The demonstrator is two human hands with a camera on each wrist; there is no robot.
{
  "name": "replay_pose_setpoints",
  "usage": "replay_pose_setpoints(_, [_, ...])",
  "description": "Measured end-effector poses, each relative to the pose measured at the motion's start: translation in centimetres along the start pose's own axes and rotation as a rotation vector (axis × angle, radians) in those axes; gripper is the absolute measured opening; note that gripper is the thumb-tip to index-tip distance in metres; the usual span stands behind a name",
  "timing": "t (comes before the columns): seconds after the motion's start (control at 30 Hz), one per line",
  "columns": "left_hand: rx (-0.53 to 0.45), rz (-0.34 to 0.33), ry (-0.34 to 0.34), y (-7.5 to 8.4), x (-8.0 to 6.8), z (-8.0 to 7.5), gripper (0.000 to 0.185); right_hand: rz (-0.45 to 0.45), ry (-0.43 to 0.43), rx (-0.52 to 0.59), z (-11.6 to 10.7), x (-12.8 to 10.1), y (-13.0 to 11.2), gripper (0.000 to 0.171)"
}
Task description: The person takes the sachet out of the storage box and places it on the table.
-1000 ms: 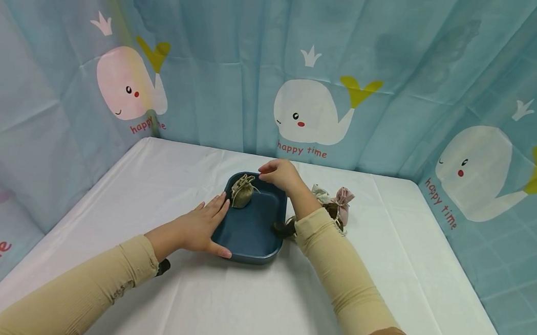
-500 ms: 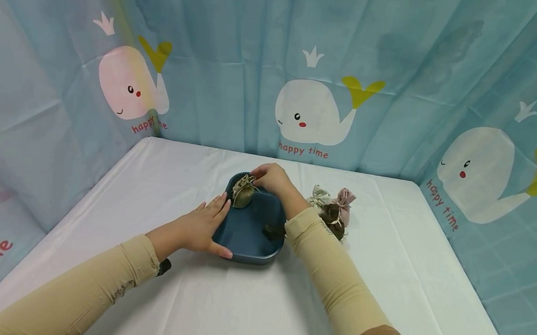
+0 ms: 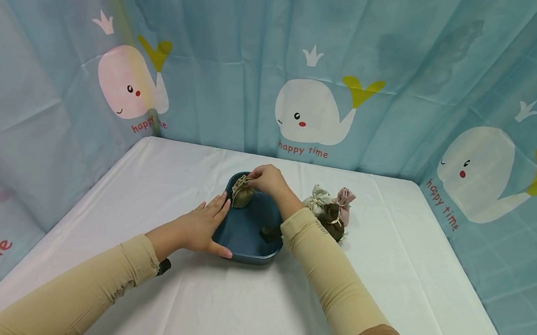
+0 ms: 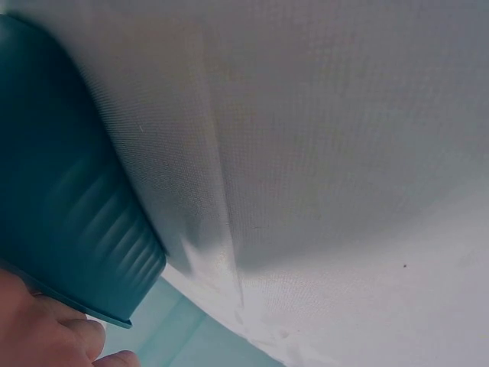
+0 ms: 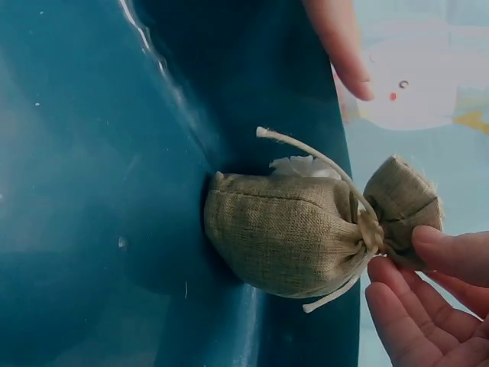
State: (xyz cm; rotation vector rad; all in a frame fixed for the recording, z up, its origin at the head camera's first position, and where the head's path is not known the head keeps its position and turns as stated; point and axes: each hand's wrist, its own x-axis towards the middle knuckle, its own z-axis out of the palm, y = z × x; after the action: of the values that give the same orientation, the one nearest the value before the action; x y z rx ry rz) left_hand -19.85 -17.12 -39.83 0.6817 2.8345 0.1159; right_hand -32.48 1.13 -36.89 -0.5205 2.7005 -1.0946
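A dark blue rectangular tray (image 3: 246,233) stands on the white-covered table. Upright in its far left corner is a small olive-brown drawstring pouch (image 3: 242,197), tied at the neck with a cord. My right hand (image 3: 272,182) pinches the pouch's gathered top (image 5: 401,210) between thumb and fingers in the right wrist view. My left hand (image 3: 196,229) rests on the tray's left rim with fingers straight and spread, the thumb near the front left corner. In the left wrist view the tray's ribbed outer wall (image 4: 99,222) shows. A white scrap (image 5: 306,166) peeks out behind the pouch.
Right of the tray, beside my right forearm, a pale green pouch (image 3: 318,199), a pink pouch (image 3: 343,205) and a dark brown pouch (image 3: 333,225) sit close together. A blue curtain (image 3: 237,73) with whale prints hangs behind the table.
My right hand has moved left and slightly down, from above the tray's far rim to the pouch's top, and now pinches it. The left hand and tray have stayed in place.
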Motion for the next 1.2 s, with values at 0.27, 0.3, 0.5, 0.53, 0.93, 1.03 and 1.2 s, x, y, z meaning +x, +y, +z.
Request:
replay_pose_setpoints(0.27, [0.004,0.006,0.005,0.0,-0.1,-0.1,0.132,0.025,0.023,0.054,0.0,-0.1,-0.1,0.009])
replay_pose_setpoints(0.3, [0.005,0.007,0.005,0.1,-0.2,-0.1,0.132,0.027,0.028,0.059,0.0,0.0,-0.1,0.009])
replay_pose_setpoints(0.5, [0.01,0.002,0.003,0.2,-0.1,-0.2,0.131,0.039,0.051,0.093,0.1,0.1,-0.2,0.011])
replay_pose_setpoints(0.53, [0.01,0.001,0.002,0.2,-0.1,-0.2,0.131,0.04,0.054,0.097,0.2,0.1,-0.2,0.011])
replay_pose_setpoints(0.93, [0.012,-0.006,-0.002,0.2,0.0,-0.2,0.13,0.004,0.059,0.096,-0.5,-0.4,-0.6,0.012])
replay_pose_setpoints(1.03, [0.011,-0.007,-0.001,0.2,-0.1,-0.2,0.13,-0.002,0.057,0.085,-0.8,-0.6,-0.8,0.012])
replay_pose_setpoints(1.2, [0.005,-0.007,-0.005,0.2,-0.1,-0.2,0.13,-0.02,0.054,0.116,-1.7,-1.0,-1.3,0.011])
